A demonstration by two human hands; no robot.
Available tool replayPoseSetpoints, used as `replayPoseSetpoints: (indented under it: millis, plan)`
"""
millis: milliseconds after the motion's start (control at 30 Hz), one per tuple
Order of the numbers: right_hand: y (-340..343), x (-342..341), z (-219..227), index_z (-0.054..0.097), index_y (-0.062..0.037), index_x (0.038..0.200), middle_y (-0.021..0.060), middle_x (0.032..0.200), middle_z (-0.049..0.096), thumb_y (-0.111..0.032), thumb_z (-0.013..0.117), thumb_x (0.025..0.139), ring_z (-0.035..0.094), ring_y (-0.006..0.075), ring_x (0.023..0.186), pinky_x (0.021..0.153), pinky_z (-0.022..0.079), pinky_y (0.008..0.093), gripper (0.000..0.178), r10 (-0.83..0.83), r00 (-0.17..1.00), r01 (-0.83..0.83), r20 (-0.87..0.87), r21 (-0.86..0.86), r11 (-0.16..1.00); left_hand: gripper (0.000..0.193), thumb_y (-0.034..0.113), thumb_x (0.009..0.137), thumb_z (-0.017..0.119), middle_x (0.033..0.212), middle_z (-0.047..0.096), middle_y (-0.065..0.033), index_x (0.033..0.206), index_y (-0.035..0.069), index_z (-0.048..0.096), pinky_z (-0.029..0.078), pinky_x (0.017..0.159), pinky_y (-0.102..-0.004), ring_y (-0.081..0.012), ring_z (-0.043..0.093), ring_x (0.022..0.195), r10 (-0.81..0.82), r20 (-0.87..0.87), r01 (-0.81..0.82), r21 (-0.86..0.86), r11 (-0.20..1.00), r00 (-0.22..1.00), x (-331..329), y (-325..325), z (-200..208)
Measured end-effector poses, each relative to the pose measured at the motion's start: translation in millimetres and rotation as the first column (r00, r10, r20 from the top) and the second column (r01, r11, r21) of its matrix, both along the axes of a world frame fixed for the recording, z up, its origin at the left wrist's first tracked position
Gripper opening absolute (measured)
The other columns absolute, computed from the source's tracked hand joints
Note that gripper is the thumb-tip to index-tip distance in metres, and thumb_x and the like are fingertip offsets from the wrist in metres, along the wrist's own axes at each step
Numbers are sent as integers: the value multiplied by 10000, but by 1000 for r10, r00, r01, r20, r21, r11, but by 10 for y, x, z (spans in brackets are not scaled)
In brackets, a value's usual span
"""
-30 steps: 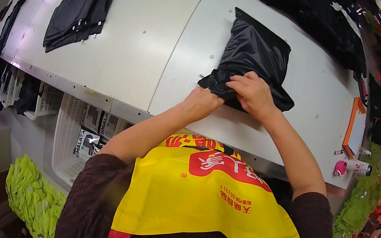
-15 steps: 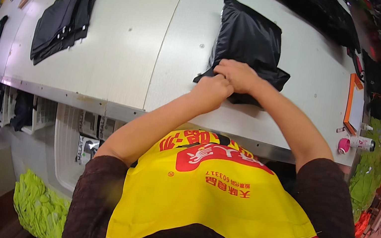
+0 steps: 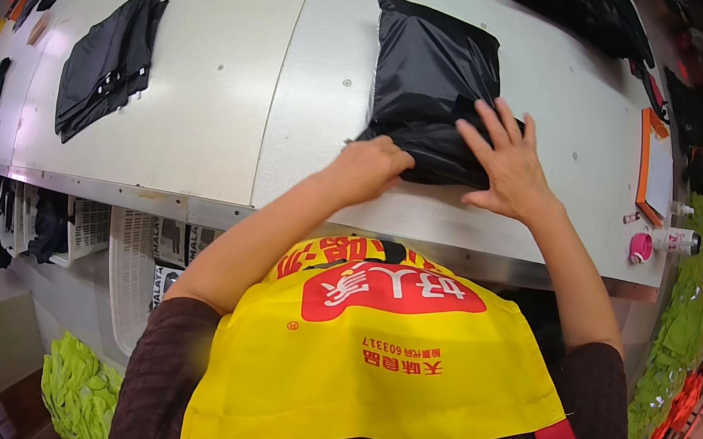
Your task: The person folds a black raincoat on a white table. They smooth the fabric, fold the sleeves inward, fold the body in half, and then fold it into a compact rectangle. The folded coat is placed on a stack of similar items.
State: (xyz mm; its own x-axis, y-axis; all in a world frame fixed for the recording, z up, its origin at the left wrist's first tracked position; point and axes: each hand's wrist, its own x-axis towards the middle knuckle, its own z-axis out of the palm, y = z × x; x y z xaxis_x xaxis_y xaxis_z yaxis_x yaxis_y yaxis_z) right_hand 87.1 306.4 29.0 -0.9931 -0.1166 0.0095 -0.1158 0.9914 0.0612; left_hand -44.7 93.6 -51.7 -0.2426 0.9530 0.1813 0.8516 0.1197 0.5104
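Note:
A glossy black plastic mailing bag [image 3: 432, 70] lies on the pale worktable [image 3: 199, 129] in front of me, its near end folded over. My left hand [image 3: 371, 169] has its fingers curled closed on the bag's near left corner. With fingers spread, my right hand [image 3: 511, 164] rests over the bag's near right side, its thumb by the near edge. What is inside the bag is hidden.
Folded black garments [image 3: 109, 67] lie in a stack to the left. Black packages [image 3: 572, 10] line the table's far side. At the right edge are an orange-and-white box [image 3: 655, 168], a bottle [image 3: 675, 240] and a pink cap [image 3: 641, 247]. A white plastic crate [image 3: 128, 275] stands below the table edge.
My hands were together at the bag's near end. The right hand has moved right and spread its fingers; the left has moved slightly to the left and down. The fold now lies flatter.

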Motion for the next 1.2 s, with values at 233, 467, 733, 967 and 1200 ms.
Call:
replayPoseSetpoints:
  millis: [233,467,733,967,1200]
  plan:
    - [221,40,-665,278,-194,1420,200,1246,446,-195,827,564,505,357,1096,844,486,432,1017,-2,999,-2,-38,-96,995,168,158,741,682,866,640,-81,879,66,662,514,711,-355,-243,598,866,3,-145,-19,-104,994,989,-106,64,32]
    - [174,-516,-66,336,-131,1391,186,903,620,-12,653,681,612,349,819,730,498,412,786,6,980,32,201,-187,982,164,229,705,689,780,644,-71,741,72,658,505,633,-316,-225,613,766,3,-517,-147,-238,960,856,-5,212,12]
    - [37,-850,-36,423,-52,1304,200,842,638,22,590,662,620,357,812,697,491,426,667,53,980,-11,193,-212,977,133,168,758,647,769,630,-104,765,39,620,498,641,-379,-292,600,722,270,-193,-265,49,963,944,403,603,-93]
    - [-98,-534,-500,305,-117,1401,211,893,623,-43,646,663,619,372,820,720,504,432,816,-52,984,111,169,-359,927,45,61,747,584,787,612,-125,787,42,594,501,654,-393,-305,596,752,184,-95,-175,96,980,978,486,497,-253]
    - [-52,-245,-111,331,-98,1355,180,1100,559,-167,770,614,565,344,954,801,489,412,863,-48,997,66,53,-415,907,79,106,752,584,716,620,-129,740,67,652,506,602,-364,-284,607,690,301,-308,-322,-18,947,902,443,347,-158]
